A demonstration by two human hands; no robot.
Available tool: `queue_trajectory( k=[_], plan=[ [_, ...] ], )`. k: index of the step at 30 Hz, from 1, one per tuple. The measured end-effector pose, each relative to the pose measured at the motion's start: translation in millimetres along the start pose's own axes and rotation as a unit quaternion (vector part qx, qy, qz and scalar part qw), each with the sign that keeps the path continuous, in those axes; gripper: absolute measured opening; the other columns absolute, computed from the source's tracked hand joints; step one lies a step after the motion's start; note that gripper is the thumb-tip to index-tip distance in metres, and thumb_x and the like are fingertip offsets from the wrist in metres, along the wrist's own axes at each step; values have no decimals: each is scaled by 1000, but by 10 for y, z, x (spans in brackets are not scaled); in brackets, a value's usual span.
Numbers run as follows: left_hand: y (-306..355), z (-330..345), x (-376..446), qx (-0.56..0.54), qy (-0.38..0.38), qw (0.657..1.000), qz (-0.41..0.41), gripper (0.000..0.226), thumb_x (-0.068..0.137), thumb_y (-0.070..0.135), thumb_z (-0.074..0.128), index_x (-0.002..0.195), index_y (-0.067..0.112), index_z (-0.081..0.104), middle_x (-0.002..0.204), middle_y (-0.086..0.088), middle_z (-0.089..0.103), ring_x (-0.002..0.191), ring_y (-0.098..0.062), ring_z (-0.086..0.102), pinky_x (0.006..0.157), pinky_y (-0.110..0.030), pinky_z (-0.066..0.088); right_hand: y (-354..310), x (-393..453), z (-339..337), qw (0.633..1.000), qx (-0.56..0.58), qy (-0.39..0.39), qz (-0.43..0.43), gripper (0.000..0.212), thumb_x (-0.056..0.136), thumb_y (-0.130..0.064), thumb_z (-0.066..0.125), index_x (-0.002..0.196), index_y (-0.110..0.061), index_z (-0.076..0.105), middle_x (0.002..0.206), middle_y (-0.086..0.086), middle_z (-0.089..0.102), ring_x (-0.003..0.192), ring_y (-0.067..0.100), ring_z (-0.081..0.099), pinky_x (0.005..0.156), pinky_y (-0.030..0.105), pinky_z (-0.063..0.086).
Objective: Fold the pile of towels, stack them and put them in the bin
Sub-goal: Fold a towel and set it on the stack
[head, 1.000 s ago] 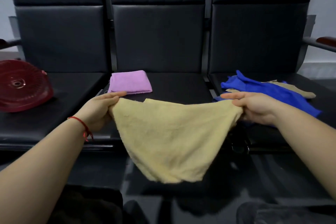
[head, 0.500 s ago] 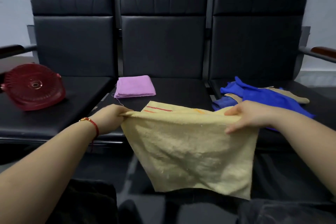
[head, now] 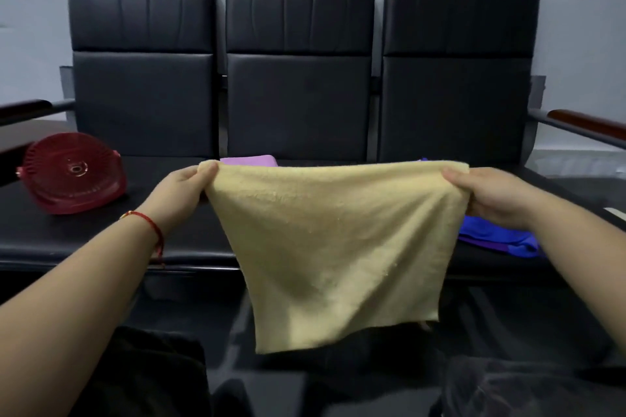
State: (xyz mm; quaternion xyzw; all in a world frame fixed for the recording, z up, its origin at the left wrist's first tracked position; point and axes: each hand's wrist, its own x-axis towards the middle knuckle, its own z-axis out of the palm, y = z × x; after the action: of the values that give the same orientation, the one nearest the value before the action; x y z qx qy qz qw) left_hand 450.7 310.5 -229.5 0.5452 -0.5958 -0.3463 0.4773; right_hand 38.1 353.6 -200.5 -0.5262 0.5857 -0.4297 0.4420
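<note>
Head cam: yellow towel [head: 333, 247] held up and spread out in front of the bench [head: 84, 237].

Left hand [head: 184, 189] pinches the top left corner and right hand [head: 491, 196] pinches the top right, both clamped on the cloth, so it hangs flat in the air off the bench's front edge. A folded pink towel [head: 249, 160] peeks over the top at the middle seat. Blue towel [head: 498, 237] lies on the right seat, and the red bin [head: 72, 178] sits on the left one.
</note>
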Motion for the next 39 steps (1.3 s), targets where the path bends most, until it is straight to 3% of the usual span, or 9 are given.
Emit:
queue_trajectory(
  k=[4,10,16,19,24,28,32,36,39],
  plan=[
    [200,-76,-112,-211,-85,973,-48,43,95,46,42,106,14,69,107,-7,70,98,-19,66,80,-32,54,-228,-155,-123,982,158,-100,-5,33,66,-37,69,90,-17,77,77,0,71,67,11,67,61,23,56],
    [310,-169,-231,-283,-175,941,-61,40,69,58,60,70,22,78,74,4,72,67,-10,70,57,-22,56,-364,-228,-113,956,238,-155,-69,33,53,-37,82,80,-19,78,73,-5,67,66,7,65,67,20,54],
    [27,4,-158,-7,-92,990,-107,28,97,27,51,80,9,65,74,-6,61,55,-10,59,49,-16,47,-41,-34,39,996,10,-11,84,28,101,-24,43,105,-6,65,81,4,72,81,20,64,75,35,49],
    [-199,-7,-15,346,-53,935,-59,36,95,40,49,77,12,64,71,-4,59,67,-18,54,60,-27,40,120,31,67,984,-149,-20,100,26,101,-26,42,104,-12,64,95,5,67,86,18,61,68,31,49],
    [-348,164,156,457,-43,888,-24,45,96,43,45,62,17,58,64,-1,58,67,-17,52,67,-28,35,355,223,140,896,-438,1,70,46,99,-39,42,92,2,63,86,14,65,72,23,56,69,31,45],
    [-467,295,299,274,5,952,-132,47,92,42,56,56,12,54,50,0,54,46,-14,46,49,-25,34,515,419,198,893,-437,7,107,47,100,-37,41,67,-6,50,58,10,53,52,20,48,57,31,41],
    [-518,392,421,-127,-6,947,-293,35,98,29,50,66,15,43,34,6,41,26,-4,37,30,-12,31,545,595,345,960,-188,47,200,24,104,-26,38,99,-5,49,63,11,55,37,13,54,33,21,44],
    [-705,527,537,-107,-22,955,-275,29,104,18,34,92,-1,53,63,-5,71,58,-13,68,51,-18,55,607,891,631,976,-73,71,195,36,105,-16,30,133,1,43,101,21,65,82,27,65,56,31,53],
    [-924,646,732,16,8,973,-228,20,98,14,47,110,-2,47,92,-9,70,87,-23,66,73,-30,58,760,1157,884,973,-191,85,101,18,99,-15,41,96,-11,59,99,15,64,91,30,60,71,37,46]
  ],
)
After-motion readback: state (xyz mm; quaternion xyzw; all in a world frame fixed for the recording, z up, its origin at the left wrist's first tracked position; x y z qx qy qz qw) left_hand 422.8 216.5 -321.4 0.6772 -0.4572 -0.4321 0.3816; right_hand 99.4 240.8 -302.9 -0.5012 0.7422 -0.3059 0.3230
